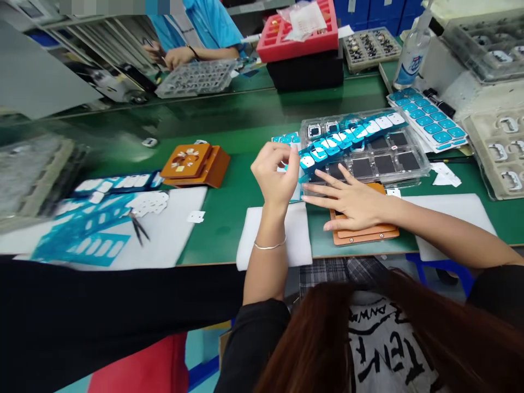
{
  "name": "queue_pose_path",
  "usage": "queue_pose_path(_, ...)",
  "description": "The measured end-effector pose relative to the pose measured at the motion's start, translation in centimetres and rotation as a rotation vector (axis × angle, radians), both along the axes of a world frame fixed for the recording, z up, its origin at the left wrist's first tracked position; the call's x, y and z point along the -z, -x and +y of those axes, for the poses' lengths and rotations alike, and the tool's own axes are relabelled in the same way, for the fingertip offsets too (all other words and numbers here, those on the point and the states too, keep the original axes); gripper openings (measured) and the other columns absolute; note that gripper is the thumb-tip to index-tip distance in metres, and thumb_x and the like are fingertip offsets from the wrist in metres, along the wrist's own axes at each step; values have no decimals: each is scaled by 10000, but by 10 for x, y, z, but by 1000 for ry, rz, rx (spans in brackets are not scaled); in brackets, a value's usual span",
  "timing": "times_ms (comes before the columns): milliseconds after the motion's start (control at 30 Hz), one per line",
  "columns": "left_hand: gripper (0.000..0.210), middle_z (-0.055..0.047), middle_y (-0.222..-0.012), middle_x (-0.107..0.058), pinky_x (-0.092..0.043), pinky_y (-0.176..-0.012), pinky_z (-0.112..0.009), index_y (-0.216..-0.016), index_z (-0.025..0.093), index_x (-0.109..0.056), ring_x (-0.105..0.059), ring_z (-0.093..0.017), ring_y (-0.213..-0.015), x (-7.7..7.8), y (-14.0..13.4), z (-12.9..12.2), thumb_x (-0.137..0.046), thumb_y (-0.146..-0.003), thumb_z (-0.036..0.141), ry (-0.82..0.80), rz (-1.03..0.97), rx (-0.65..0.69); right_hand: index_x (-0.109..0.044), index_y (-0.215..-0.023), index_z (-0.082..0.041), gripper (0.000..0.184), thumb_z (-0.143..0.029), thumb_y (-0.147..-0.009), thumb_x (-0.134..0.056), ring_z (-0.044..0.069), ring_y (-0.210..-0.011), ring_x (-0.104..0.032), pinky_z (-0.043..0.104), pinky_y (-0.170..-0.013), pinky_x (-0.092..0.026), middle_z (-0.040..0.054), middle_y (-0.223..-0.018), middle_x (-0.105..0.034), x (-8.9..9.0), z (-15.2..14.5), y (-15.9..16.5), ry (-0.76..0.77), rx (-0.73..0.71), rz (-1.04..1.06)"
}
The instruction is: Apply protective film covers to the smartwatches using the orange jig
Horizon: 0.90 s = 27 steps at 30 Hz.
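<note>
My left hand is raised over the bench with thumb and forefinger pinched together; what they hold, if anything, is hidden. Just right of it a blue film strip with white cut-out labels slants across a clear plastic tray of dark square parts. Fingers spread, my right hand lies palm down over an orange fixture block, covering most of its top. Partly behind my left hand is a sheet of blue labels. A white foam pad lies below that hand.
An orange fixture stands to the left. Beyond it lie tweezers and blue film scraps on white foam. Label sheets, a spray bottle and part trays are at right. A co-worker's hands work across the bench.
</note>
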<state>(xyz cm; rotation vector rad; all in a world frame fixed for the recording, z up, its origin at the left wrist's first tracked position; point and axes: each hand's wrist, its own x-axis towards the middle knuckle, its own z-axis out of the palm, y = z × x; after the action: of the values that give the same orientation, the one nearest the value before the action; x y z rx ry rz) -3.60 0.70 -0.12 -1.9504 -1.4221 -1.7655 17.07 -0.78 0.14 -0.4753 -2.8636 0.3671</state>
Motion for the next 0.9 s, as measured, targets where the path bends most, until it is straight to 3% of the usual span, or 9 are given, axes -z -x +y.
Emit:
queue_pose_path(133, 319, 5, -668, -651, -420, -532, -237, -614, 193, -599, -569, -95, -606, 0, -6, 2, -590, -918, 290, -46, 60, -10, -416, -1466, -294, 486, -501, -1026, -412, 318, -1474, -288, 634, -1170, -263, 100, -1589, -359, -25, 10, -21, 64, 89, 257)
queue_pose_path(233, 328, 1, -653, -657, -431, -531, -244, -600, 197, -586, -588, -104, -615, 0, -11, 0, -595, -917, 280, -74, 92, 31, -608, -1128, -220, 336, -502, -950, -565, 289, -1122, -539, 501, -964, -460, 104, -1176, -625, -38, 14, -43, 58, 45, 223)
queue_pose_path(333, 301, -3, -680, -680, -460, -560, -256, -626, 203, -605, -612, -111, -640, -1, -15, -4, -597, -920, 266, -84, 119, 116, -615, -902, -202, 335, -489, -799, -754, 255, -880, -530, 377, -719, -468, 49, -849, -618, -38, 11, -57, 123, 53, 18)
queue_pose_path(433, 286, -11, -752, -726, -515, -701, -330, -706, 226, -656, -644, -146, -734, -3, -18, -7, -551, -952, 328, -63, 207, 223, -618, -852, -197, 306, -408, -747, -813, 217, -797, -542, 311, -626, -430, 23, -762, -591, -30, 5, -61, 220, 135, 86)
queue_pose_path(500, 318, -31, -858, -759, -519, -816, -410, -856, 252, -696, -658, -193, -862, -3, -20, -10, -512, -954, 492, -42, 276, 329, -624, -852, -203, 289, -418, -771, -800, 183, -750, -565, 300, -621, -442, 17, -779, -614, -26, 4, -62, 367, 176, 252)
queue_pose_path(600, 627, -74, -1047, -765, -514, -889, -471, -1131, 270, -640, -637, -254, -1024, 0, -27, -14, -576, -776, 782, -24, 319, 475, -587, -916, -217, 366, -493, -786, -791, 165, -783, -649, 307, -687, -516, 30, -903, -692, -19, 2, -60, 825, 197, 608)
queue_pose_path(700, 715, -88, -1106, -757, -538, -850, -445, -1236, 285, -548, -654, -248, -1026, 3, -37, -18, -712, -702, 732, -88, 294, 520, -513, -990, -238, 460, -523, -774, -803, 187, -876, -714, 336, -771, -562, 56, -987, -734, -13, -4, -54, 1258, 139, 798)
queue_pose_path(800, 585, -78, -1091, -761, -557, -821, -431, -1218, 287, -539, -693, -230, -985, 5, -44, -21, -715, -779, 632, -174, 251, 551, -487, -1025, -254, 476, -520, -783, -799, 202, -927, -726, 353, -803, -574, 68, -1013, -747, -10, -11, -46, 1441, 109, 809)
queue_pose_path(900, 556, -77, -1089, -762, -579, -805, -427, -1193, 282, -560, -708, -232, -996, 3, -46, -23, -691, -793, 645, -166, 236, 589, -527, -1018, -239, 437, -532, -809, -773, 193, -897, -725, 332, -771, -581, 61, -972, -747, -8, -17, -42, 1483, 104, 798)
